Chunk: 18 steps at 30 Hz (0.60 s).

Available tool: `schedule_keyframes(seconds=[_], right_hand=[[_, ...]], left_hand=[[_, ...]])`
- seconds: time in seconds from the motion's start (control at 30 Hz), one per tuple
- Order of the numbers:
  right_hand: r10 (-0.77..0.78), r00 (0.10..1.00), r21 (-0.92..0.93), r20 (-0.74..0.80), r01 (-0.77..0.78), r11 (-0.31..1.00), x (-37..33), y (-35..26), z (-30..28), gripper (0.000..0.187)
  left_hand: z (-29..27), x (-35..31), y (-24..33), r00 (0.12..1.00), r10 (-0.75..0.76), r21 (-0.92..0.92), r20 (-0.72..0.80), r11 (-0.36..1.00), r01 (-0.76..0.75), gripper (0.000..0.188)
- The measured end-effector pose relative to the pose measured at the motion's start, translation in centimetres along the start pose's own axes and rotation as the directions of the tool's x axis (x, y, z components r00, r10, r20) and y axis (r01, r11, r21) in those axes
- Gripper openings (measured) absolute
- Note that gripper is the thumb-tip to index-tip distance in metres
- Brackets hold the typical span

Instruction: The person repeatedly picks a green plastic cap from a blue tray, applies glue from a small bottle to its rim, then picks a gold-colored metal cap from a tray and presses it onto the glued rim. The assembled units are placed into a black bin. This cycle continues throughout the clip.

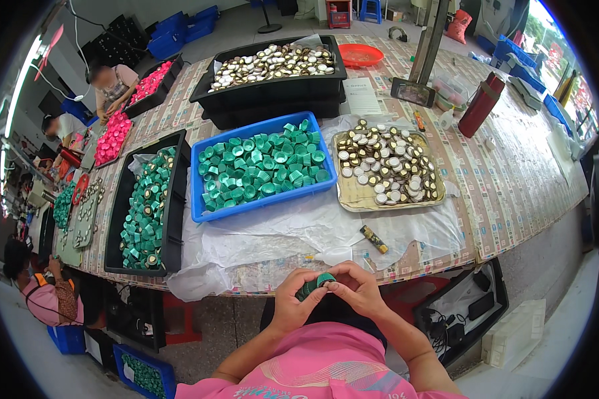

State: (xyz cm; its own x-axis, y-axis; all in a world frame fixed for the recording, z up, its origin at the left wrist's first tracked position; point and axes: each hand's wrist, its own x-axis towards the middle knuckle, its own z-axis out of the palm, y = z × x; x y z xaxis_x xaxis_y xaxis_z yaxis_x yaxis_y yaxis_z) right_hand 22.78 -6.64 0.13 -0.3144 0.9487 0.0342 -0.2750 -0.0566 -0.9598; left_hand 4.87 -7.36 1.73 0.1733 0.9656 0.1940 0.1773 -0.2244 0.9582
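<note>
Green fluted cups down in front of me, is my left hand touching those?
Touching: the head view shows your left hand with its fingers and thumb curled around the green fluted cups.

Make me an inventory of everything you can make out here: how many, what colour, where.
Green cups: many, green, in blue tray
Blue tray: one, blue, table centre
Round pieces: many, white and brown, in shallow tray
Shallow tray: one, yellowish, right of blue tray
Long tray: one, black, left of blue tray
Stacked tubs: at least two, black, behind blue tray
Round plate: one, red, right of tubs
Flask: one, dark red, table's right
Phone: one, dark, by post
Tube: one, black-gold, near table edge
Pink cups: many, pink, far left
Co-workers: at least three, pink and white clothing, left
Crate: one, whitish, lower right
Left-hand fingers: bare, on held green cups
Right-hand fingers: bare, same cups
</note>
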Motion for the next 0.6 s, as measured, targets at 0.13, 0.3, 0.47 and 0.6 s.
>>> schedule_keyframes(seconds=[0.13,0.3,0.47,0.6], right_hand=[[0.141,0.990,0.230,-0.003,-0.137,0.964,-0.2,-1.5,0.7,0.022],[0.184,0.982,0.316,-0.040,-0.162,0.935,-0.3,-0.6,0.4,0.025],[0.142,0.989,0.245,-0.052,-0.125,0.961,-0.3,-0.6,1.2,0.028],[0.051,0.995,0.076,-0.084,-0.045,0.996,-0.3,-0.1,2.0,0.026]], left_hand=[[-0.5,-0.5,0.0,0.942,-0.303,-0.343,0.144,0.878,0.335,0.029],[-0.4,-0.5,0.2,0.878,-0.401,-0.592,0.261,0.652,0.474,0.032],[-0.8,-0.4,0.2,0.812,-0.510,-0.612,0.284,0.555,0.563,0.028],[-2.9,0.1,0.2,0.851,-0.515,-0.664,0.099,0.603,0.442,0.025]])
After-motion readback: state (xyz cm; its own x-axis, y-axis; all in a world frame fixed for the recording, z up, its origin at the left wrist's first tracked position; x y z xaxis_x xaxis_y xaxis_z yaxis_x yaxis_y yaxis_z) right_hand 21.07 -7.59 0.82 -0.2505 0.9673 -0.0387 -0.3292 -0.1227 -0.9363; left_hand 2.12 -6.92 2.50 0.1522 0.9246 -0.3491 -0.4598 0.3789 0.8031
